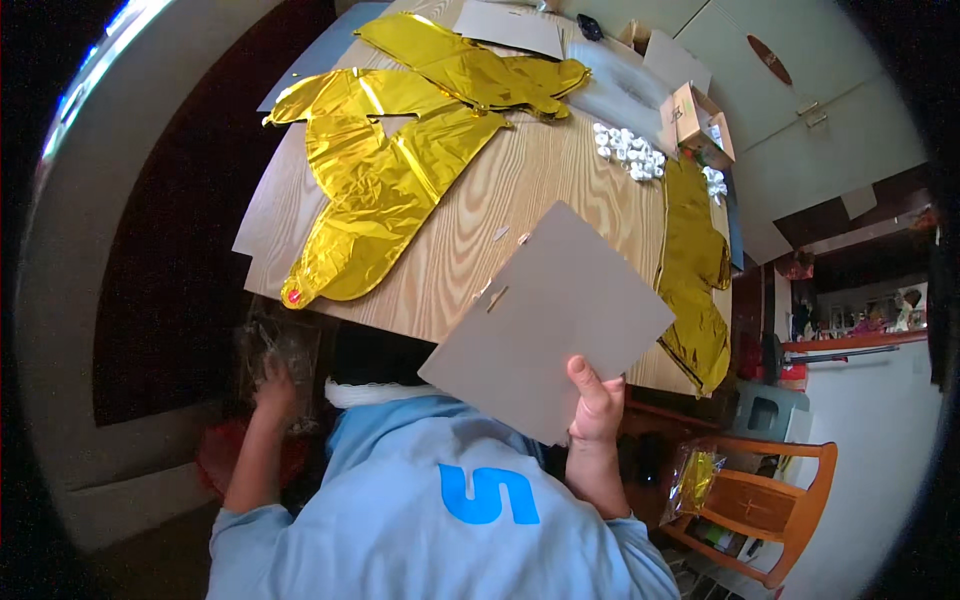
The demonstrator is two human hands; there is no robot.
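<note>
My right hand [597,405] grips a flat grey cardboard sheet [550,320] by its near right edge, thumb on top. The sheet is tilted above the near edge of the table, with a small torn tan spot on its face. Low at the left, beside the table, my left hand [274,392] is closed on a crumpled clear plastic bag [262,345]; its fingers are dim and partly lost in the shine. Gold foil balloons, deflated and flat, lie on the table: one large balloon [375,170] at left, another [480,75] behind it, a third [692,280] along the right edge.
The wood-grain table [490,215] holds a cluster of small white plastic pieces [630,152], an open cardboard box [697,125] and clear plastic wrap [615,85]. A wooden chair [765,500] at right carries a packaged gold item [693,483]. Something red [245,455] lies below my left hand.
</note>
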